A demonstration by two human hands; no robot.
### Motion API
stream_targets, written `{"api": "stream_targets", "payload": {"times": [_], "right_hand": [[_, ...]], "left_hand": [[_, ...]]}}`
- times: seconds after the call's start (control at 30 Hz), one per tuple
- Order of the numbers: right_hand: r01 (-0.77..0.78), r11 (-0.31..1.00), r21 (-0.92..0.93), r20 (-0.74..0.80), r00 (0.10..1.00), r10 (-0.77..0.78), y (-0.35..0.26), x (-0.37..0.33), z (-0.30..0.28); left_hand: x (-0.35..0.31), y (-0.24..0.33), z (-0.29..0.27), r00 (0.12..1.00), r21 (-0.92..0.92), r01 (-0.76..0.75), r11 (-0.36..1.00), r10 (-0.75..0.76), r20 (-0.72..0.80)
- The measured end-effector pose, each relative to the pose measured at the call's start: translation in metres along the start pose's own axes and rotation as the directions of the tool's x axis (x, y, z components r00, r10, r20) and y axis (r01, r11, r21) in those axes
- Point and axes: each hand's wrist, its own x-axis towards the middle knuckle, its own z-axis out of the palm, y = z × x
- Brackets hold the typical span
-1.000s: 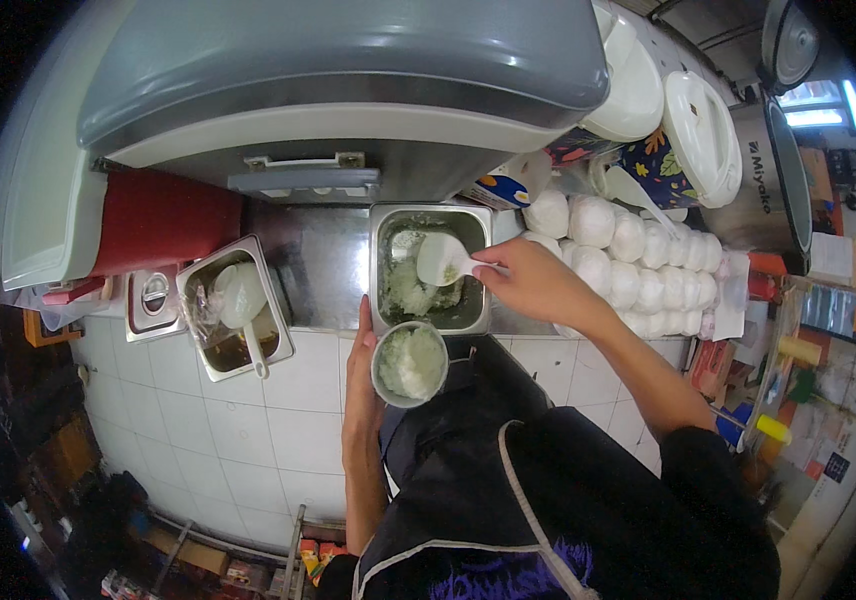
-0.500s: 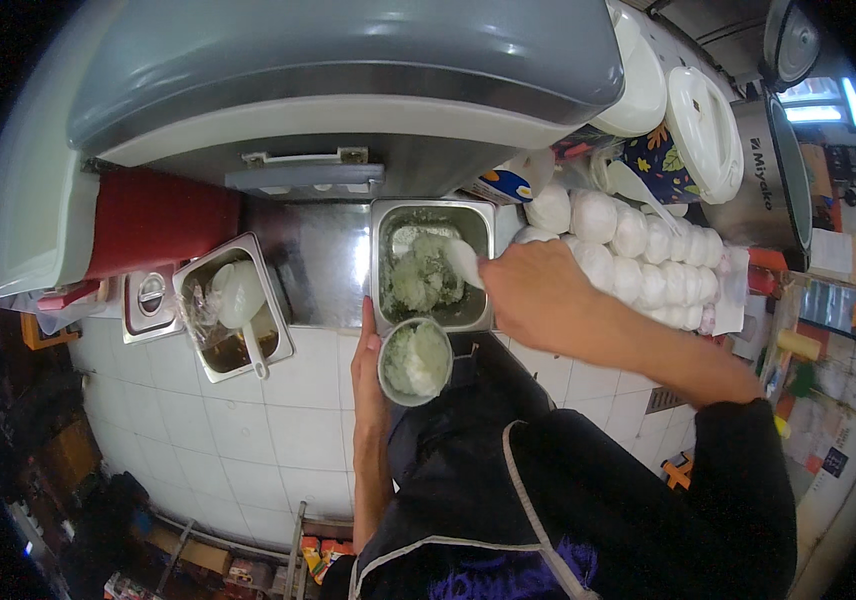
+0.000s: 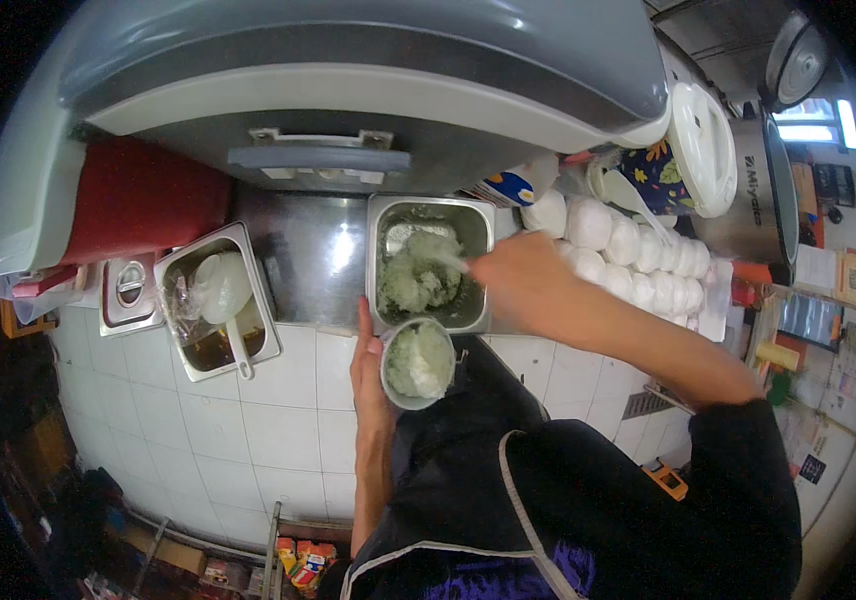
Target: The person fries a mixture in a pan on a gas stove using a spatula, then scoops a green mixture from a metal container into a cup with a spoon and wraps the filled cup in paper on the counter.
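White floor tiles (image 3: 278,440) spread below a metal counter (image 3: 303,270) in the head view, with a big grey-lidded box (image 3: 368,50) along its far side. On the counter sits a rectangular metal pan (image 3: 475,225) of pale green, shredded-looking food (image 3: 413,280). Left hand (image 3: 370,385) cradles a cup (image 3: 414,405) from its left side, one finger stretched up past the rim; the grip underneath is hidden. The cup, filled with the same pale food, stands at the pan's near edge, between the left hand and the right forearm. Right hand (image 3: 523,285), blurred, closes around the handle of a white paddle (image 3: 445,260), whose blade is in the pan's food.
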Motion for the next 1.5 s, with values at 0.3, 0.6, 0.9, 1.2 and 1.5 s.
{"api": "stream_targets", "payload": {"times": [0.3,0.6,0.9,1.2,1.5], "right_hand": [[0.027,0.999,-0.032,0.129,0.991,-0.023,-0.005,0.008,0.025],[-0.266,0.964,0.021,0.14,0.955,0.261,0.003,0.014,0.055],[-0.25,0.845,0.472,0.179,0.966,0.186,0.008,-0.027,0.02],[0.065,0.994,-0.093,0.225,0.973,-0.042,-0.017,-0.012,0.053],[-0.223,0.892,0.392,0.153,0.972,0.176,0.008,-0.045,0.022]], "left_hand": [[0.002,-0.015,-0.005,0.999,0.02,-0.031,0.999,0.031,-0.011],[-0.005,-0.035,0.006,0.998,0.059,-0.064,0.996,0.065,-0.015],[-0.003,-0.023,0.007,1.0,0.023,-0.011,1.0,0.011,-0.024],[-0.003,-0.008,0.013,0.993,-0.211,0.079,0.974,-0.095,-0.07],[-0.001,-0.005,0.02,0.984,-0.207,0.14,0.968,-0.158,-0.076]]}}
